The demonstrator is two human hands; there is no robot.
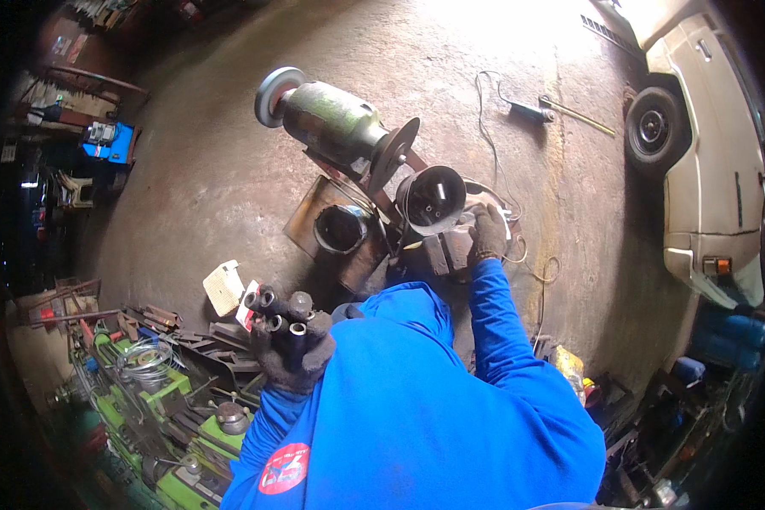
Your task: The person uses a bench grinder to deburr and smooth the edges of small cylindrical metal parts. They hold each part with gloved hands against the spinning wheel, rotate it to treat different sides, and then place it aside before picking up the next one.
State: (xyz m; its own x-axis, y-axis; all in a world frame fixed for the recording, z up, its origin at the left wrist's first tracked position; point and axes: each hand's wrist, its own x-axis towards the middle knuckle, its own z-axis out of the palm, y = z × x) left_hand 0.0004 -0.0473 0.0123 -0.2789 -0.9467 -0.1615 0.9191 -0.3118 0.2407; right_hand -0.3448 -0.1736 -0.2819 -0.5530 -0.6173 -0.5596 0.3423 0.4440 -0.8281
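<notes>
My left hand [291,361], in a dark work glove, is closed around several short dark metal tubes [295,331], their round open ends facing up. My right hand [487,234], also gloved, is at the worktop beside a dark metal block [444,252]. Its fingertips are hard to make out, so I cannot tell what they touch. Just left of that hand stands a black open can [433,200]. Beyond it is a grinder with a worn green motor body [331,123], a thick wheel [279,96] at one end and a thin disc [394,154] at the other.
A second open can [340,228] sits below the grinder. Green machinery [178,425] and steel offcuts crowd the lower left. An angle grinder [531,111] with a trailing cable lies on the floor [204,161]. A beige vehicle [714,195] stands at right.
</notes>
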